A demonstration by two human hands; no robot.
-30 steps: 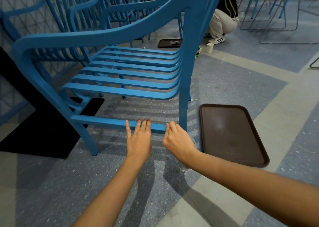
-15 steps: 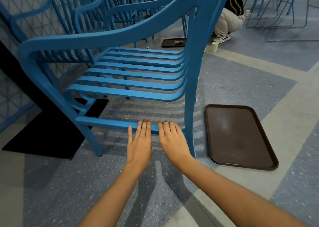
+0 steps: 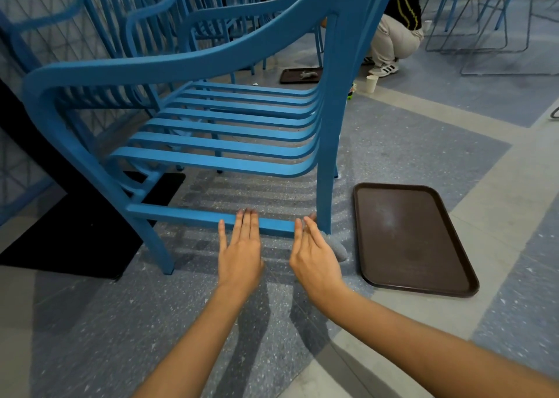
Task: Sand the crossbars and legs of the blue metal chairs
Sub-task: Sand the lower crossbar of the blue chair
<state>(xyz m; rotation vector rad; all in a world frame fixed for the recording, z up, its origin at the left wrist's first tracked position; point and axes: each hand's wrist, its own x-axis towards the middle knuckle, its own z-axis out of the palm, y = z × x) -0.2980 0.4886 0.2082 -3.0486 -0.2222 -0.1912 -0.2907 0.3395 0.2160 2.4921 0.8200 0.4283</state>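
— Where is this?
— A speckled blue-grey floor (image 3: 408, 143); a brown tray (image 3: 414, 237) lies beside the blue chair (image 3: 211, 143).
— The hands?
— Left hand (image 3: 240, 257) and right hand (image 3: 314, 257), fingers straight, touch the low crossbar (image 3: 187, 214), gripping nothing.

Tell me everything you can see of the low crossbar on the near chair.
The crossbar is a flat, blue-painted metal bar, low above the floor, running level between the chair's two near legs. The left hand lays straight fingertips on it; the right hand touches its right end by the leg, with a grey pad beneath.
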